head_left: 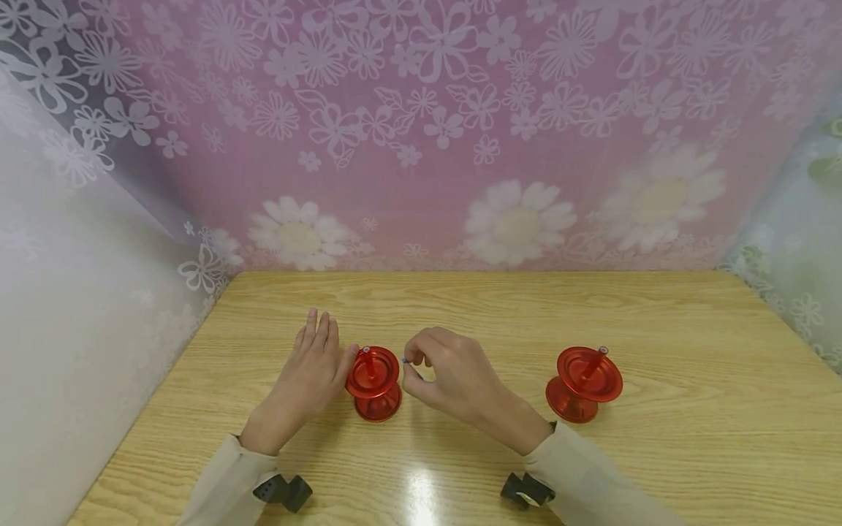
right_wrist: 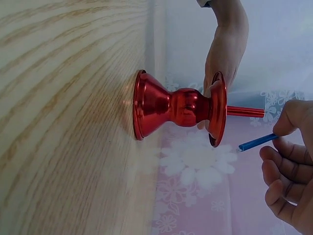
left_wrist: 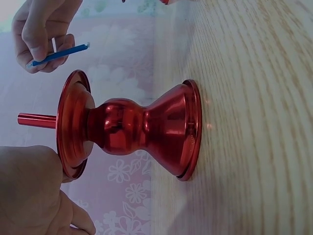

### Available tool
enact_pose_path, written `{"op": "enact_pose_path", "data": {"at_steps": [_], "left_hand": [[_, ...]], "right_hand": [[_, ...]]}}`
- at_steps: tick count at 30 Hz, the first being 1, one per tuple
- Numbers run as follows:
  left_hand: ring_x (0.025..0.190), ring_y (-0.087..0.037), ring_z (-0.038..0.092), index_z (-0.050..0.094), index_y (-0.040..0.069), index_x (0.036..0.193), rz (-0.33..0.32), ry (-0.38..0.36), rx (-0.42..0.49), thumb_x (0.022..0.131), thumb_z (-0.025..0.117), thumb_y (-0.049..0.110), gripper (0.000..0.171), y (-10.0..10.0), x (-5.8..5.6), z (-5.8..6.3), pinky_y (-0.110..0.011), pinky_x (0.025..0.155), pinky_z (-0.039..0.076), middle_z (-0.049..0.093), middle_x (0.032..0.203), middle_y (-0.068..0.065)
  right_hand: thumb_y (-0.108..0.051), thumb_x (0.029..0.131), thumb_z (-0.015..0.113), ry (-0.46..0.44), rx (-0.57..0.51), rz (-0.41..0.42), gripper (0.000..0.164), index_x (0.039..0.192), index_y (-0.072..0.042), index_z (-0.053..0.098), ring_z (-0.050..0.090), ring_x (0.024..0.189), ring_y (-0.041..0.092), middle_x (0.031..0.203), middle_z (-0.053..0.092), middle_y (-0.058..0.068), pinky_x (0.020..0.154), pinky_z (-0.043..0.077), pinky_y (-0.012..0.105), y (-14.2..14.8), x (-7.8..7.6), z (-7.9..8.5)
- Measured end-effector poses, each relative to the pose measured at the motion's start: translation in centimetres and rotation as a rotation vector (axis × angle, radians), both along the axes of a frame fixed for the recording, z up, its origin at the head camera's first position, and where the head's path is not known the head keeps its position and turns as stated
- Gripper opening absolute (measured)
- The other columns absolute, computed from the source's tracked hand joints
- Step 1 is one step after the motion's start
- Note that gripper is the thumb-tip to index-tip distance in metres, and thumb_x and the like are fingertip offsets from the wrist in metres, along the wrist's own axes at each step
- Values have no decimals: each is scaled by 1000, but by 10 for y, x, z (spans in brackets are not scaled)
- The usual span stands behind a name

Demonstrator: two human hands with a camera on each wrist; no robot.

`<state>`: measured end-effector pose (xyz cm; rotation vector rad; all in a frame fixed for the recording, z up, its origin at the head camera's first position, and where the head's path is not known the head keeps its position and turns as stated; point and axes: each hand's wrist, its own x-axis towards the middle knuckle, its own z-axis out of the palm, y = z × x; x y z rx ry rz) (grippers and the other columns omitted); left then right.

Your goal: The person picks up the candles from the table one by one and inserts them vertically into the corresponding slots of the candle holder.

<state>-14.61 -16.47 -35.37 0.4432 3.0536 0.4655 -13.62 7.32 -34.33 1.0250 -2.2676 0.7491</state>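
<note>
A shiny red metal candle holder stands upright on the table, with a thin red tube rising from its dish. My left hand is at its left side, fingers straight and pointing forward, thumb against the dish rim. To the right of this holder, my right hand pinches a short thin blue stick with a pale tip between thumb and forefinger. In the left wrist view the blue stick is tilted and apart from the holder. Only its small end shows in the head view.
Farther right on the wooden table stands a second red candle holder, also upright with a red tube. A pink flowered cloth hangs along the back edge, and pale cloth hangs at both sides.
</note>
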Motion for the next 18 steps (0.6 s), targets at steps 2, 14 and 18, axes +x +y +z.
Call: {"op": "enact_pose_path", "data": {"at_steps": [2, 14, 18], "left_hand": [[152, -48, -1, 23, -21, 150, 1, 2, -2, 112, 32, 36, 70, 0, 0, 0, -61, 122, 10, 14, 160, -37], [152, -47, -3, 22, -20, 151, 6, -11, 0, 112, 32, 36, 69, 1, -2, -2, -61, 122, 10, 14, 161, -36], [152, -47, -3, 21, -20, 151, 11, -13, 4, 112, 32, 36, 69, 2, -2, -2, -61, 122, 9, 13, 161, -36]], "right_hand": [[-3, 76, 71, 2, -3, -2, 9, 80, -8, 66, 58, 67, 10, 76, 64, -1, 57, 46, 17, -1, 0, 2], [-6, 79, 69, -27, -36, -4, 4, 82, -8, 67, 60, 68, 13, 77, 65, -2, 58, 47, 17, -2, -2, 7], [-5, 78, 70, -34, -44, -9, 7, 82, -9, 66, 59, 68, 12, 77, 64, -2, 58, 47, 17, -2, -2, 9]]}}
